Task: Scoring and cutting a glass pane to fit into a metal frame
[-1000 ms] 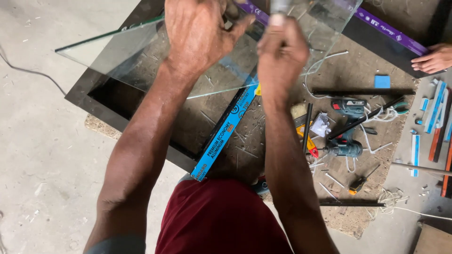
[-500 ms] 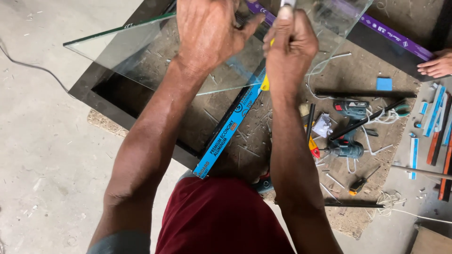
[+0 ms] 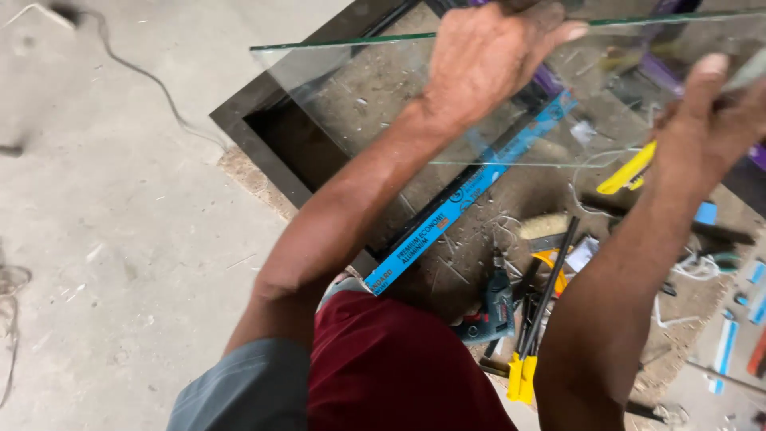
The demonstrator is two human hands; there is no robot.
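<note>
Since half a second ago the view has swung left and closer, so both hands now sit at the top right and the red cloth over the lap fills the bottom. Across the floor lies a long blue strip (image 3: pixel 467 195) with printed lettering, its long axis running from lower left to upper right; a purple strip (image 3: pixel 549 80) lies beyond it along the dark frame (image 3: pixel 263 120). A glass pane (image 3: pixel 351 88) is held above the frame, roughly level, its long edge running left to right and its near corner pointing left. The left hand (image 3: pixel 491 56) lies on top of the pane, fingers curled over the far edge, thumb out to the right. The right hand (image 3: pixel 718 112) is closed in a fist around a pale handle, blurred; what tool it is cannot be told. Below sit a drill (image 3: pixel 496 303), a brush (image 3: pixel 546 227) and yellow-handled tools (image 3: pixel 523 375).
</note>
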